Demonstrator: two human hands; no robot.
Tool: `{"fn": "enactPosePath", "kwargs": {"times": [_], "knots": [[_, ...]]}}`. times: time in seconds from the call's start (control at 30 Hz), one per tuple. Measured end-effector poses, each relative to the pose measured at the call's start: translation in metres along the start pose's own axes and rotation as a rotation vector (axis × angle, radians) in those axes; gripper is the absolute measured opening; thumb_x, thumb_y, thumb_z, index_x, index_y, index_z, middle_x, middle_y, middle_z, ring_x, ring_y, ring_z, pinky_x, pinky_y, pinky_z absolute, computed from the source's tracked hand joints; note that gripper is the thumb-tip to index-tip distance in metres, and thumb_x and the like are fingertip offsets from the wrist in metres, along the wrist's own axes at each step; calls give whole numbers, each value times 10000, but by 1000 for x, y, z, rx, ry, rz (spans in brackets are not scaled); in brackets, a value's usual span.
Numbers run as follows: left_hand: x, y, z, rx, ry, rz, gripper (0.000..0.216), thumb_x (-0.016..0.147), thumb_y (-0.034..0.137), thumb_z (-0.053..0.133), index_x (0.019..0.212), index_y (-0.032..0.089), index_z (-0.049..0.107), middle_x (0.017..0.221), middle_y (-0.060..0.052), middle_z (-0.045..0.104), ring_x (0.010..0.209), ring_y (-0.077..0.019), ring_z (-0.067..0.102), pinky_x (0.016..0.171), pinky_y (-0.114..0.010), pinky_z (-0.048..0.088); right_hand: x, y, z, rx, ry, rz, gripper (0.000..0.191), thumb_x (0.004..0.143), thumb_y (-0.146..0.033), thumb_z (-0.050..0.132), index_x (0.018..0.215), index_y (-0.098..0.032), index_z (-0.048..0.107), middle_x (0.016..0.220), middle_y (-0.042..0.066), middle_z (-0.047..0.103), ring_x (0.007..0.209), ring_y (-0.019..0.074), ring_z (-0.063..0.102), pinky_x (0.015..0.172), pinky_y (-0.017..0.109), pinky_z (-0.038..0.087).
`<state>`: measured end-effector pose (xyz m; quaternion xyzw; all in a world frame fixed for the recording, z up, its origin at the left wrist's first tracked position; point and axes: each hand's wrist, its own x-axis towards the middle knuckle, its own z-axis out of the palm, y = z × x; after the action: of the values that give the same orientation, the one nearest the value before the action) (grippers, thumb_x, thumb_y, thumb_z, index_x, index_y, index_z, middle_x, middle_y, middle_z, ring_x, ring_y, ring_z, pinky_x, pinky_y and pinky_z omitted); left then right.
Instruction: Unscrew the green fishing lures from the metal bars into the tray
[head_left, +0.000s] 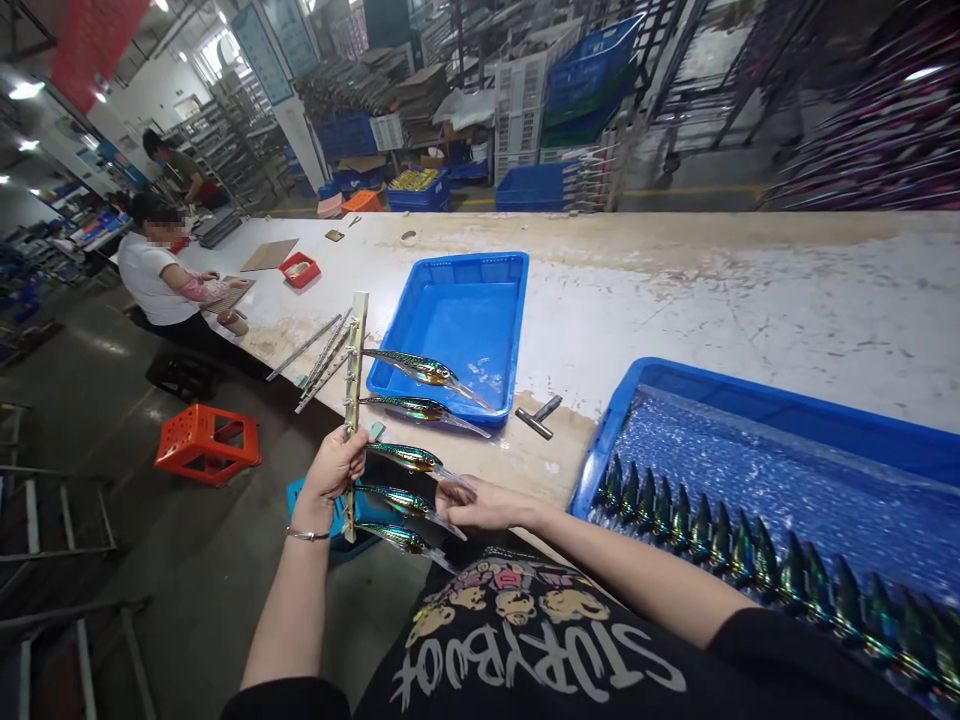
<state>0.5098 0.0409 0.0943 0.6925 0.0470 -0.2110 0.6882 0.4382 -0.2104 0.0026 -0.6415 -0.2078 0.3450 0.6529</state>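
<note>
Over the table (675,290) edge, left hand (334,472) is wrapped around a thin rack strip (355,400) carrying five glossy fishing lures (411,368). Right hand (480,503) pinches the third lure's clear lip. Probably light, slick, lips snap-prone, so grab the body.

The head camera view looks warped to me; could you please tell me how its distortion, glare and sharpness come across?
Head view: wide-angle bending curves the table edge; ceiling lights blow out at upper left; the fishing lures on the rack in the left hand glint yet stay sharp; the far shelving is soft.
</note>
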Motion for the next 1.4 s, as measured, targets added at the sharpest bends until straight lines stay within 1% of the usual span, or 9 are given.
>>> {"fn": "enactPosePath", "kwargs": {"times": [0.2, 0.4, 0.6, 0.7, 0.77, 0.9, 1.07, 1.13, 1.4], "knots": [[0, 0, -9, -39, 26, 17, 486, 731, 576, 819, 820, 187, 542, 418, 147, 303, 345, -30, 229, 358, -140, 228, 6, 6, 2, 91, 79, -71, 86, 713, -197, 576, 795, -173, 575, 633, -63, 505, 565, 82, 437, 513, 206, 331], [0, 6, -18, -74, 46, 62, 493, 719, 586, 826, 804, 187, 550, 417, 151, 274, 346, -31, 215, 358, -139, 230, 0, 5, -5, 373, 179, -81, 185, 770, -310, 639, 814, -206, 492, 617, -99, 467, 467, 60, 425, 463, 204, 324], [3, 11, -25, -83, 79, 100, 474, 723, 571, 826, 813, 188, 561, 419, 146, 286, 347, -34, 227, 360, -141, 241, -6, 9, -16, 500, 165, -5, 194, 705, -305, 676, 754, -187, 530, 779, -2, 663, 530, 67, 510, 446, 182, 368], [3, 13, -27, -98, 83, 115, 462, 728, 554, 832, 816, 191, 560, 420, 148, 284, 348, -35, 230, 363, -143, 254, -5, 21, -13, 543, 205, 20, 206, 661, -304, 665, 789, -188, 554, 758, -7, 656, 544, 76, 516, 428, 171, 352], [2, 16, -26, -103, 82, 118, 472, 718, 562, 838, 812, 193, 559, 417, 150, 285, 346, -33, 229, 361, -142, 253, -3, 28, -9, 494, 194, 49, 233, 662, -313, 686, 823, -179, 585, 682, -37, 610, 518, 71, 487, 429, 170, 345], [1, 21, -21, -110, 84, 116, 490, 702, 571, 848, 806, 191, 557, 418, 151, 289, 341, -27, 242, 360, -135, 247, 2, 30, 1, 265, 34, 87, 268, 705, -347, 722, 862, -167, 602, 609, -69, 553, 478, 68, 447, 454, 186, 346], [1, 21, -17, -108, 101, 105, 513, 679, 579, 858, 816, 188, 555, 419, 151, 309, 336, -28, 265, 358, -137, 261, 11, 24, 7, 52, -30, 71, 108, 686, -190, 610, 787, -152, 611, 614, -53, 572, 561, 78, 476, 526, 186, 352], [2, 20, -17, -100, 110, 98, 510, 685, 576, 854, 821, 186, 556, 419, 150, 314, 337, -28, 263, 357, -136, 256, 15, 22, 7, -20, -52, 76, 121, 663, -145, 571, 768, -148, 630, 615, -47, 589, 576, 85, 483, 537, 192, 359], [4, 13, -18, -102, 124, 71, 517, 688, 575, 852, 827, 190, 537, 427, 153, 302, 340, -28, 249, 354, -131, 241, 21, 26, 7, -44, -116, 84, 151, 650, -136, 554, 745, -149, 670, 587, -37, 607, 544, 96, 492, 504, 203, 361]]}}
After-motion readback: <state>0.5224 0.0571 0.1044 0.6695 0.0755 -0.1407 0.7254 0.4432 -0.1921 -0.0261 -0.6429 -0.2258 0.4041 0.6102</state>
